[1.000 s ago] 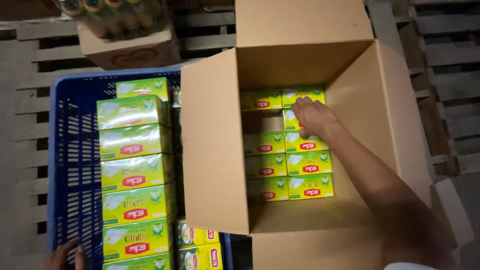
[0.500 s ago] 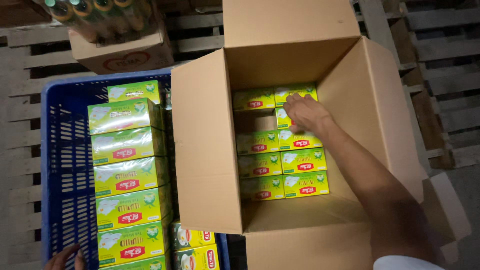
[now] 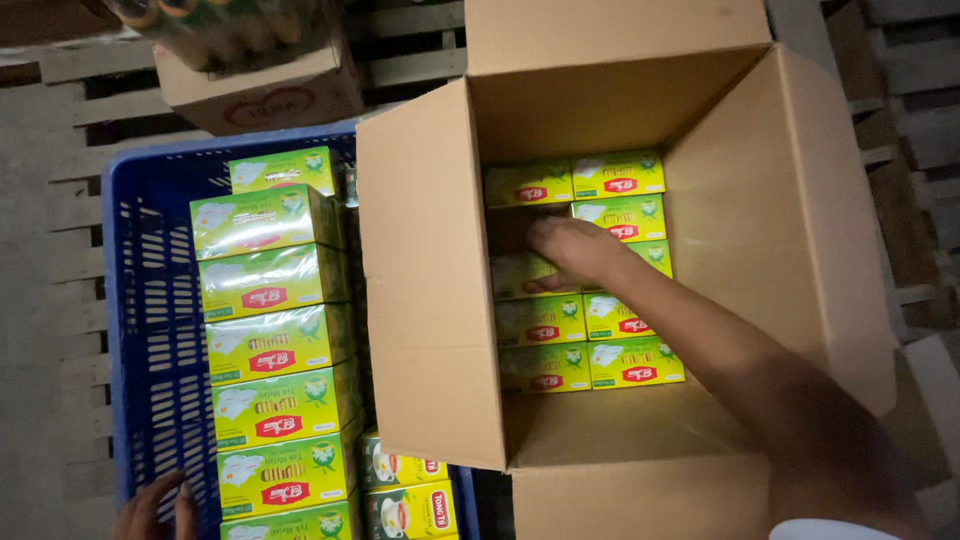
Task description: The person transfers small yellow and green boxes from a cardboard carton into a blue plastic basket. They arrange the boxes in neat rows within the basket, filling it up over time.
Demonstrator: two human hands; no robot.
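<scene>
The right hand (image 3: 580, 255) reaches deep into the open cardboard box (image 3: 770, 230), fingers curled over a yellow-green carton (image 3: 525, 275) in the left column beside a dark gap; whether it truly grips is hard to tell in the shadow. More cartons (image 3: 625, 215) line the box's far wall. The left hand (image 3: 155, 510), cut off at the bottom edge, rests flat on the near rim of the blue crate (image 3: 140, 300), fingers spread. Stacked cartons (image 3: 270, 290) fill the crate.

One open cardboard box (image 3: 430, 300) holds nine yellow-green cartons (image 3: 620, 174) that show, laid in two columns. One blue crate (image 3: 130, 330), left of it, shows seven such cartons (image 3: 265, 222) in a row, plus two darker green cartons (image 3: 410, 510) near.
</scene>
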